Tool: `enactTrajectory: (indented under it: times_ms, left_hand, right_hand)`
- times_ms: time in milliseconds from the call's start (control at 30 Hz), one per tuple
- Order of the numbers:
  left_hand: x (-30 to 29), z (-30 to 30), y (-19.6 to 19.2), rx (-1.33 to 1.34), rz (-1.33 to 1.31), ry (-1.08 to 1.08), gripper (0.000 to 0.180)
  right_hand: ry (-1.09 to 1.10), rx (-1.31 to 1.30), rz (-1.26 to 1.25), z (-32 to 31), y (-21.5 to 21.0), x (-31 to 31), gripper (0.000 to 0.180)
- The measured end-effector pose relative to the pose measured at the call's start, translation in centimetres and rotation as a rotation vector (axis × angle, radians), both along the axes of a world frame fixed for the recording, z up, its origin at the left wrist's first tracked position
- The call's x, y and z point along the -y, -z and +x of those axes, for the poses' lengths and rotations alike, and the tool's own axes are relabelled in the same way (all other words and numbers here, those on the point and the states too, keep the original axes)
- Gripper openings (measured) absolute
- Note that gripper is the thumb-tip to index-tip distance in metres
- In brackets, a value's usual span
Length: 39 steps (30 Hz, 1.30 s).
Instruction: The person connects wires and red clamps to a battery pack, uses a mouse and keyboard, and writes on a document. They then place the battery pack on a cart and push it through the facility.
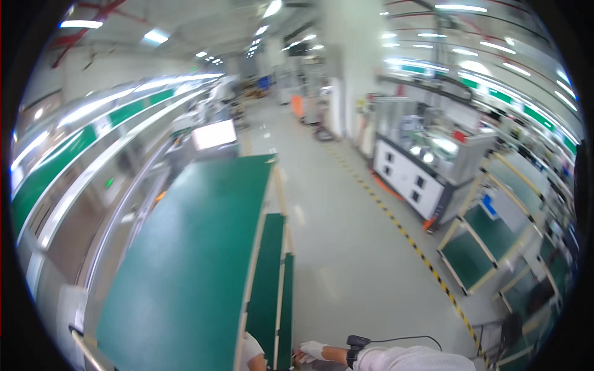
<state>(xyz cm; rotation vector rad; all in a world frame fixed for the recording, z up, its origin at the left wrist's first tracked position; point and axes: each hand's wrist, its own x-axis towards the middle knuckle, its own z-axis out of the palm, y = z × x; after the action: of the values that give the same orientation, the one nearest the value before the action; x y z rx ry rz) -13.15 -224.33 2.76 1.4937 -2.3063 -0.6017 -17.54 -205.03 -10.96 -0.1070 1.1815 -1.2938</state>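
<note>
A tall cart [185,247] with a long green top and pale tube edging stands in front of me on the left. Two lower green shelves [266,272] stick out along its right side. At the bottom of the view, my left hand [252,348], in a white glove, is beside the cart's right edge, its fingers hidden. My right hand [312,351], also white-gloved, reaches in from the right next to the lower shelf's edge. Its fingers look curled together and blurred; what they hold, if anything, cannot be made out. A black band with a cable circles my right wrist.
A grey aisle floor [359,266] runs ahead, with a yellow-black floor line [402,229] to the right. Beyond that line stand a white machine [414,173] and green-shelved racks [489,235]. A production line [111,167] borders the left, with a bright screen [214,134] past the cart.
</note>
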Motion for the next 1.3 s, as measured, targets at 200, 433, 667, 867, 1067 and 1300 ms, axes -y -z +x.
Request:
enactTrajectory:
  times_ms: [200,433,667,867,1067,1300]
  left_hand:
    - [-12.6,3.7,12.9,0.022,0.052,0.671,0.04]
    - [-28.9,7.4,21.5,0.972,0.03,1.543,0.049]
    - [-56.6,7.7,21.8,1.088,-0.159,1.945,0.045]
    - [-78.9,10.0,24.5,1.07,-0.408,2.189,0.042]
    - [-104.8,19.6,18.5,0.629,0.232,2.126,0.037]
    - [-120.4,24.2,20.1,0.553,0.502,2.199,0.03]
  right_hand:
    - [0.491,-0.742,0.608,6.6,9.9,-25.5,0.028]
    - [0.623,-0.671,1.503,30.4,9.2,-49.3,0.017]
    - [1.074,0.008,1.442,52.8,19.0,-55.4,0.023]
    - [0.804,-0.243,1.329,63.7,15.5,-64.6,0.026]
    - [2.027,0.458,1.09,64.4,10.9,-75.6,0.022]
    - [1.779,0.276,1.099,63.9,13.6,-81.9,0.022]
